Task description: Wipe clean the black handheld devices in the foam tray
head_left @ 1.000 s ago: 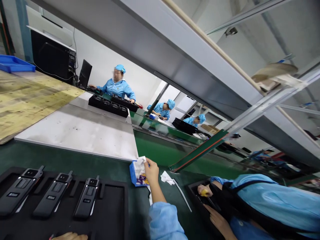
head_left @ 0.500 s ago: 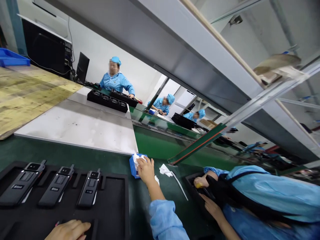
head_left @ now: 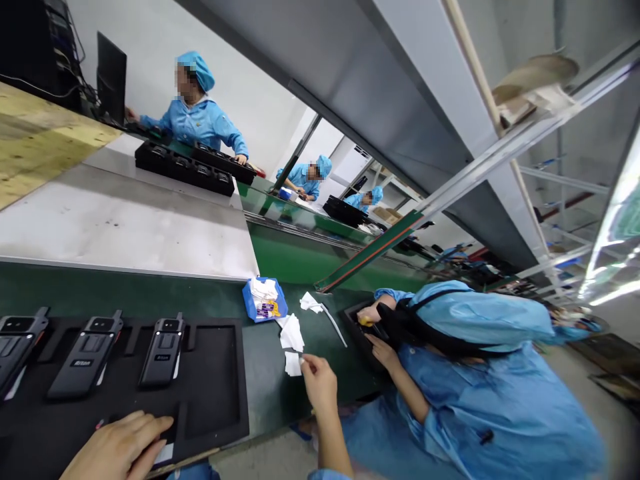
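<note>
Several black handheld radios (head_left: 163,353) with stub antennas lie face down in a black foam tray (head_left: 215,427). My left hand (head_left: 120,443) is over the tray's near side, its fingers curved down on a dark device that it mostly covers; a white edge (head_left: 165,455) shows below the fingers. On the green bench my right hand (head_left: 320,383) is closed in a pinch beside a white paper scrap (head_left: 293,364). A tiny dark bit shows at its fingertips, too small to name. Beyond it stands a blue box (head_left: 253,310) holding white wipes and purple-yellow packets.
Another white scrap (head_left: 291,333) and a crumpled one with a pale strip (head_left: 334,325) lie on the bench. At right a co-worker in blue (head_left: 450,400) bends over a black tray. A white board (head_left: 150,223) lies behind; a slanted green post (head_left: 367,253) rises beyond the box.
My right hand has left the blue box and come back toward me, down beside the paper scraps. My left hand stays at the tray. The view has swung to the right.
</note>
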Motion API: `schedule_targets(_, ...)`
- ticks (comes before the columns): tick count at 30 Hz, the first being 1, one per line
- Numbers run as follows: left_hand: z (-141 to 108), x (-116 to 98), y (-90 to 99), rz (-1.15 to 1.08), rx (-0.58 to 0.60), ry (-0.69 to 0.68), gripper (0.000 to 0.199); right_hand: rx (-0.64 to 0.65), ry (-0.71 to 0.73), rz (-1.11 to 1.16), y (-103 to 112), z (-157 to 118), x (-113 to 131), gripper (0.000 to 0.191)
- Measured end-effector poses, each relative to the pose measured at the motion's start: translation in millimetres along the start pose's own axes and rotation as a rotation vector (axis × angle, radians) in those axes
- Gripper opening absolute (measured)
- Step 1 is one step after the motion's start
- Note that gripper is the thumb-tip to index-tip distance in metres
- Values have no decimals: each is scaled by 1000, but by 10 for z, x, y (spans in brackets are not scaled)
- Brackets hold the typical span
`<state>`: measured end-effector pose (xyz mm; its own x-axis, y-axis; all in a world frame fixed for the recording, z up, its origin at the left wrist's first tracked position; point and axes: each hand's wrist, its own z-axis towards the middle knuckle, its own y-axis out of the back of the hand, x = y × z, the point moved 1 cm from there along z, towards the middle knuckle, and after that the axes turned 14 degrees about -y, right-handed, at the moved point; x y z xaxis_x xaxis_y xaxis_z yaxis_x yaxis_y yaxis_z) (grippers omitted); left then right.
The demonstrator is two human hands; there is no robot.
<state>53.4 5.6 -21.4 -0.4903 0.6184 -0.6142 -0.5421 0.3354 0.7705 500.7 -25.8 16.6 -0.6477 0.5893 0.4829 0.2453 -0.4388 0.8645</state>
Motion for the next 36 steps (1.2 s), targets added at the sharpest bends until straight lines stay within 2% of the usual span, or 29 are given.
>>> schedule_targets(3,42,-51,85,-3,39,-20,31,32,-71,-11,-67,-378,-57,34)
schedule_targets(6,75,-113,165,-16,43,-54,30,34,-125,-24,-151,-531,53,36)
schedule_targets(12,55,-189,228,-12,44,-87,27,55,-211,93,-258,-380,317,14)
schedule_targets(15,46,-219,271,-41,15,-97,25,127,-256,264,-185,-325,370,20)
schedule_targets(19,142,-293,335,-211,-60,-10,25,361,-264,589,-87,-518,523,37)
schedule_targets(22,298,-382,310,-542,-147,141,25,574,-259,805,-111,-864,771,45)
schedule_targets(25,447,-494,221,-925,-209,259,44,773,-274,962,-188,-1233,1089,43)
schedule_targets(28,520,-584,172,-1040,-185,296,60,1025,-349,1193,-263,-1507,1393,36)
schedule_targets(30,520,-608,188,-1090,-190,307,58,1153,-374,1270,-305,-1631,1548,32)
schedule_targets(32,492,-598,225,-1110,-242,309,51,1168,-334,1218,-351,-1719,1647,32)
schedule_targets(36,388,-514,244,-1060,-384,338,44,1008,-130,984,-479,-1848,1706,38)
